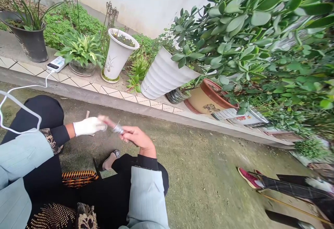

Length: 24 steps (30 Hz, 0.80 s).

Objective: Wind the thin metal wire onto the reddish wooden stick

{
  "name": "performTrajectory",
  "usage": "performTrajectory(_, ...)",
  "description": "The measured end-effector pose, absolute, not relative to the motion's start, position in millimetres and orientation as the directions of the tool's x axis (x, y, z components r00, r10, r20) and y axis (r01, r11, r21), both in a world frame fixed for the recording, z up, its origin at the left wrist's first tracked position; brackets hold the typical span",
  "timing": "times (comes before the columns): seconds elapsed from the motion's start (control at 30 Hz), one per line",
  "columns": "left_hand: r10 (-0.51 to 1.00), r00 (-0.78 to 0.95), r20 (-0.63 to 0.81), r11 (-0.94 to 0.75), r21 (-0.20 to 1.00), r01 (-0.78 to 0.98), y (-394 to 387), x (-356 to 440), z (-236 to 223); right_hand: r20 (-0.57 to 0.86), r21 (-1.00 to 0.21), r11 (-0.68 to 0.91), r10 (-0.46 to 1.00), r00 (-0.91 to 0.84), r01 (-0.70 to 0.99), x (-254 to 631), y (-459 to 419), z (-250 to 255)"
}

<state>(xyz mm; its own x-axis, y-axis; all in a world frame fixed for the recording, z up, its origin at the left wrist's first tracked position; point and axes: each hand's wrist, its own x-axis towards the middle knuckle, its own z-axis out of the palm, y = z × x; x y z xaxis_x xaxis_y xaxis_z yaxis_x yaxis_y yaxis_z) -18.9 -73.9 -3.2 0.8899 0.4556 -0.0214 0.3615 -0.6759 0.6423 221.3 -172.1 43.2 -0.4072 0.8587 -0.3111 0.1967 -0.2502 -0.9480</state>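
Observation:
My left hand [90, 126], in a white glove, is closed in front of my left knee, with a blurred brownish stick-like piece [108, 121] at its fingertips. Bare and curled, my right hand [137, 137] grips a small silvery tool [118, 129] whose kind is smeared by motion. The tool meets or overlaps the brownish piece between the two hands; I cannot tell which. Just behind the glove a thin brownish stick [87, 114] shows, partly hidden.
Potted plants line a tiled ledge [117, 94], among them a white pot [114, 57] and a ribbed white pot [164, 74]. A white device [56, 64] trails a cable toward my left arm. An orange-black woven item [79, 178] lies between my legs. Another person's red shoe [247, 177] is at right.

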Motion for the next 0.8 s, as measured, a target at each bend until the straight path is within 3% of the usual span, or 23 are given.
performTrajectory(0.07,0.424,0.905,-0.039,-0.636,0.698,0.329,-77.6,-17.2,-3.2,-0.194,-0.980,-0.188,0.974,-0.113,0.064,230.1,-171.3,45.8)
performTrajectory(0.13,0.351,0.936,-0.038,-0.627,0.732,0.265,-83.3,-15.0,-3.2,-0.182,-0.980,-0.187,0.980,0.080,0.062,232.6,-165.9,38.6)
performTrajectory(0.23,0.219,0.976,-0.013,-0.668,0.727,0.160,-90.7,-12.8,-3.3,-0.261,-0.908,-0.298,0.952,0.159,0.295,228.6,-155.1,20.5)
performTrajectory(0.3,0.182,0.983,-0.006,-0.710,0.691,0.136,-93.3,-12.6,-3.0,-0.300,-0.741,-0.346,0.937,0.177,0.576,223.3,-150.2,12.3)
performTrajectory(0.37,0.197,0.980,-0.010,-0.759,0.631,0.159,-94.1,-13.1,-1.8,-0.347,-0.480,-0.332,0.922,0.171,0.812,216.1,-148.6,9.7)
performTrajectory(0.43,0.235,0.972,-0.010,-0.802,0.563,0.200,-93.5,-13.9,0.0,-0.470,-0.260,-0.259,0.876,0.112,0.930,206.5,-149.4,9.9)
performTrajectory(0.5,0.277,0.961,-0.005,-0.832,0.499,0.242,-91.3,-14.7,1.2,-0.615,-0.180,-0.177,0.788,0.030,0.968,195.0,-151.4,9.2)
performTrajectory(0.63,0.338,0.941,-0.002,-0.845,0.440,0.304,-81.2,-17.2,-1.3,-0.754,-0.274,-0.112,0.642,-0.141,0.955,175.4,-155.3,4.0)
performTrajectory(0.73,0.413,0.911,-0.001,-0.809,0.459,0.368,-69.7,-19.2,-5.2,-0.769,-0.521,-0.154,0.511,-0.384,0.840,175.6,-159.3,9.3)
performTrajectory(0.8,0.455,0.890,-0.015,-0.765,0.505,0.399,-63.4,-19.4,-7.3,-0.661,-0.713,-0.211,0.518,-0.543,0.668,185.5,-163.7,19.7)
